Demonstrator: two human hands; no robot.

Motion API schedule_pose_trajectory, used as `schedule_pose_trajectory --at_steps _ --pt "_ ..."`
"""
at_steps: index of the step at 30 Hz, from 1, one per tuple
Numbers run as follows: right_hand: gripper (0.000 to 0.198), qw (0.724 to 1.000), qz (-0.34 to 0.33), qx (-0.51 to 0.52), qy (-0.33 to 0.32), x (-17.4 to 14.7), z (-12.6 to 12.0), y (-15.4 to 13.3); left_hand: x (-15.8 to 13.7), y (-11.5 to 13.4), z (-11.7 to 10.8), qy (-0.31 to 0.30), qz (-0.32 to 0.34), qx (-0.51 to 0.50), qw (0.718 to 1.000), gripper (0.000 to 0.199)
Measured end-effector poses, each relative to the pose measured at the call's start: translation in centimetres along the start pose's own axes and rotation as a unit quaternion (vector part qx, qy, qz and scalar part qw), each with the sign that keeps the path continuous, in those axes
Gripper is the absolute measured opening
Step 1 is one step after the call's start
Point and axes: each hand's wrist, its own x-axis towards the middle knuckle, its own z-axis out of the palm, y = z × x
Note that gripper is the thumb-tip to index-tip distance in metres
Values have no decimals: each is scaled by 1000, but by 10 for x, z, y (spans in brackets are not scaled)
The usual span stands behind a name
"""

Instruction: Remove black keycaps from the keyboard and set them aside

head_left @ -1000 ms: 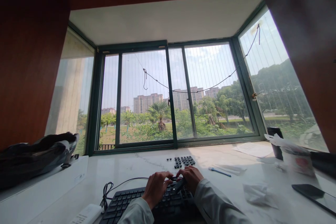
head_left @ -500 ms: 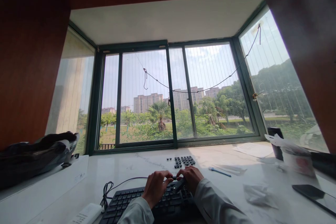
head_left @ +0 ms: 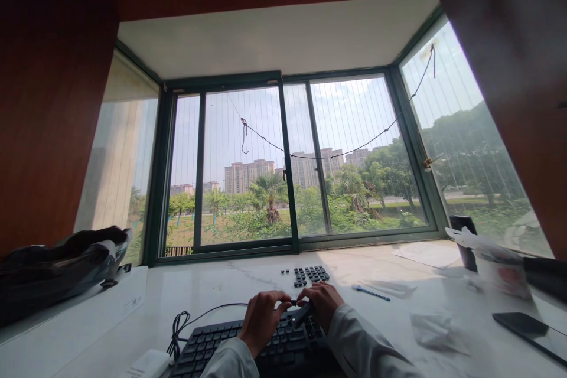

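Keyboard (head_left: 286,342): placed near. Dark piece (head_left: 293,302): pinched by left hand (head_left: 263,320), presumably for steadiness. Dark tool (head_left: 301,315): held in right hand (head_left: 324,305). Keycaps (head_left: 314,273): set out far, in rows, presumably for order.

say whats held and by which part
The right hand holds a dark object by one end; the left hand seemingly pinches a small dark piece, exact part unclear.

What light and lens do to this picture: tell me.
Head view: bright window backlights the scene; head view: keyboard loses detail in shadow along its near edge; head view: wooden side panels splay towards the bottom, suggesting wide-lens stretch.
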Motion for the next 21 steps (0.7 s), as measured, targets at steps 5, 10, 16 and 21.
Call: schedule_pose_trajectory --at_steps 5,10,16,21 --pt "24 1000 7 -3 0 0 -2 -2 0 0 -1 1 7 -4 1000 16" --pt "25 1000 14 -10 -6 0 -3 -4 0 1 -2 -3 8 -7 1000 17" --pt "28 1000 10 -14 -8 -1 -2 -3 0 -3 1 -11 9 -10 1000 18" --pt "32 1000 6 -4 -8 -2 -6 -4 1 -4 2 -13 9 -12 1000 19"
